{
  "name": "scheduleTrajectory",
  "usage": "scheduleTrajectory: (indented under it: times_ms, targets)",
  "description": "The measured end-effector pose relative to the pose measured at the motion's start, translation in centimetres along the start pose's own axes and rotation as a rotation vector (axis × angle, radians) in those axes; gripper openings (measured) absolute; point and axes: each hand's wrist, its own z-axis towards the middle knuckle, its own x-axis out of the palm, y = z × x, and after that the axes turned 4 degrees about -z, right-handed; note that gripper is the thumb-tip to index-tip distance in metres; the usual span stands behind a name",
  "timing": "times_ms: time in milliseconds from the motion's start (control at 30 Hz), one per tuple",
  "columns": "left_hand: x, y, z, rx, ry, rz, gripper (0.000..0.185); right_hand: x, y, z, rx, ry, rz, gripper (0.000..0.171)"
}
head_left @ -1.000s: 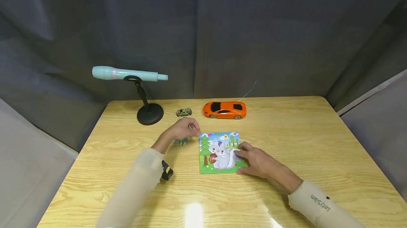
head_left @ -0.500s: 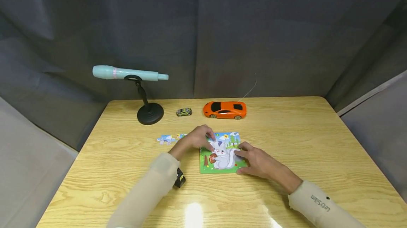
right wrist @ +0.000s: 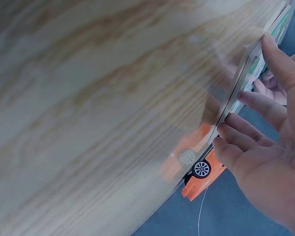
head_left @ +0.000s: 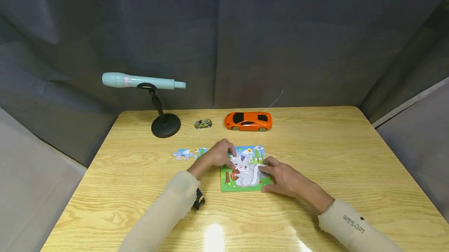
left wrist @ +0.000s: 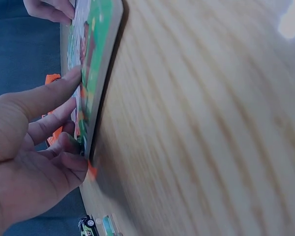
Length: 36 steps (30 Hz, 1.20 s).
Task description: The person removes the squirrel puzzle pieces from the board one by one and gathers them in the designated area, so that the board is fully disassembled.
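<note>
L to R: teal mic on black stand; loose blue cardboard puzzle pcs on wooden table. Left hand, fingers bent, tips pressing top-left corner of square squirrel jigsaw board at table centre. Right hand flat, fingers straight, steadying board's right edge. Orange toy car behind.

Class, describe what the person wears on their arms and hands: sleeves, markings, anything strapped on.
Both arms wear long cream sleeves. The right sleeve carries dark lettering near the cuff. A small black device sits under the left sleeve at the wrist. The left hand and right hand are bare, without gloves.
</note>
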Motion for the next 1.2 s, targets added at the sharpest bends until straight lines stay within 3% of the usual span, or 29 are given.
scheduleTrajectory:
  times_ms: [500,767,900,1033,1200]
  targets:
    - [0.3,-0.6,-0.1,-0.01,-0.011,-0.016,0.03,0.0,-0.1,-0.1,0.003,0.007,0.008,0.064]
    - [0.3,-0.8,-0.3,-0.01,-0.042,0.053,0.03,-0.1,-0.1,-0.1,0.015,0.015,0.007,0.064]
    - [0.2,-0.8,-0.3,-0.012,-0.042,0.069,0.042,0.0,-0.1,-0.1,0.021,0.019,0.012,0.065]
    - [0.2,-0.3,-0.1,-0.001,-0.078,0.011,0.055,0.1,-0.1,0.0,0.022,0.017,0.008,0.065]
    - [0.0,0.8,0.3,0.058,-0.171,-0.06,0.027,0.1,-0.2,0.0,0.015,0.011,0.003,0.065]
